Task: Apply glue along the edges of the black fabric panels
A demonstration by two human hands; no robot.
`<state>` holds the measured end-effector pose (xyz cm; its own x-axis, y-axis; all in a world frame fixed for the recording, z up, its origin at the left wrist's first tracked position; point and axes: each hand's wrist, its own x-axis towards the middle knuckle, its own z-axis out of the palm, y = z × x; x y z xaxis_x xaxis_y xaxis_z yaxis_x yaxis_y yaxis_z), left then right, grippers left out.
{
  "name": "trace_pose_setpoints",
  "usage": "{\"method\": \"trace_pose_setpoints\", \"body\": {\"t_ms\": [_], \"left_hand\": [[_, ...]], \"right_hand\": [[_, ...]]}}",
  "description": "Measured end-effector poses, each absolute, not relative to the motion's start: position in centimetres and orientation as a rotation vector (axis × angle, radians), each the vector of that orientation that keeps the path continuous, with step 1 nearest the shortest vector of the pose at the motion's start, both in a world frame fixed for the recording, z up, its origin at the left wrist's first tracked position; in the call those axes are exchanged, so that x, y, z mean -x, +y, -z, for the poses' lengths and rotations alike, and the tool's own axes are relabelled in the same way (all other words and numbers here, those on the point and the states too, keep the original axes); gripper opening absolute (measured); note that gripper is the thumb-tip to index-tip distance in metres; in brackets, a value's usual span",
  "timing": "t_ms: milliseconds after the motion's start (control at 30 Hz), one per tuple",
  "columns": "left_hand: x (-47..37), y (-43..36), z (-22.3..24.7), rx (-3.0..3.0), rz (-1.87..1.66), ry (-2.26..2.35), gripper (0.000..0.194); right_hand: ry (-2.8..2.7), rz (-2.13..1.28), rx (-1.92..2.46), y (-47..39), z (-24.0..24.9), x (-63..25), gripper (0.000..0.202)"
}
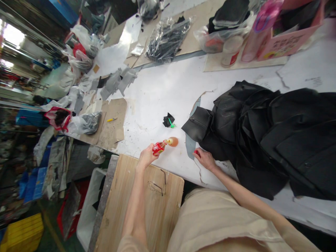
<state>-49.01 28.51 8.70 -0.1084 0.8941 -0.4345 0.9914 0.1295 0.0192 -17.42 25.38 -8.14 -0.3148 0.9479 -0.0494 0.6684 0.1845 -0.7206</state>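
My left hand (147, 156) is wrapped round a small bottle with a red label (159, 148), tilted with its neck to the right. The neck meets a small container of amber liquid (173, 141) on the white table. My right hand (205, 158) pinches a small red piece (196, 152), perhaps a cap, near the table's front edge. Just beyond the container lie black scraps (167, 120) with a green item (171, 122) on them. A heap of black pieces (246, 122) spreads beside and beyond my right hand.
Eyeglasses (156, 187) rest on a wooden board (120, 206) at the front. Cardboard (112, 122) holds a yellow cutter (111, 119) at the left. Farther back are a plastic-wrapped black bundle (168, 40), a jar (231, 50) and a pink box (290, 42).
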Motion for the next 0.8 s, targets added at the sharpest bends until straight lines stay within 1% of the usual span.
{"method": "trace_pose_setpoints", "body": {"t_ms": [300,633,800], "left_hand": [[48.97,28.17,-8.74,-1.805,0.378,2.105,0.032],[48.47,27.84,-9.44,-1.767,0.386,2.133,0.033],[48.37,27.68,-9.59,-1.702,0.334,2.153,0.036]], "right_hand": [[-2.05,-0.912,1.513,25.42,8.04,17.36,0.03],[-2.046,-0.927,1.521,25.51,7.74,17.33,0.027],[-2.044,-0.941,1.523,25.55,7.61,17.27,0.027]]}}
